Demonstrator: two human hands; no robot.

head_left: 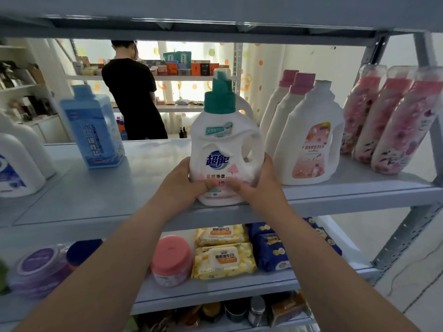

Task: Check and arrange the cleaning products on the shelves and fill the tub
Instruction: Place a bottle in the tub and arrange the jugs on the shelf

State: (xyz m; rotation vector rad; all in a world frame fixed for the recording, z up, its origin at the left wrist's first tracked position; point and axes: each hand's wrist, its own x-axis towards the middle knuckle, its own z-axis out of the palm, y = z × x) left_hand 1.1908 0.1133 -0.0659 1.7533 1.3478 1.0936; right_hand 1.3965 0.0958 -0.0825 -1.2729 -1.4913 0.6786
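- Left-hand grip: clamped on the lower left side of the bottle, thumb across the front label.
- Right-hand grip: clamped on the lower right side, fingers wrapped around the flank, thumb on the label and touching the left thumb.
- White plastic detergent bottle with green cap, blue logo and pink label: upright, base at the front edge of the grey metal middle shelf, centre of the view.
- Lower shelf, 6 o'clock of the bottle: pink-lidded round jar; two yellow wipe packs, one behind the other; dark blue wrapped packs just beside them at 3 o'clock; purple-lidded clear tub at 9 o'clock.
- Middle shelf, 3 o'clock: white handled jug with pink label, near the bottle and not touching it; two pink-capped white jugs in file behind it.
- Far 3 o'clock: three clear bottles with pink contents, tilted.
- Middle shelf, 9 o'clock: pale blue translucent square bottle, well apart; white jugs with blue labels at the edge of the view.
- Background, 11 o'clock: person in black, back turned, at a further rack of small boxes.
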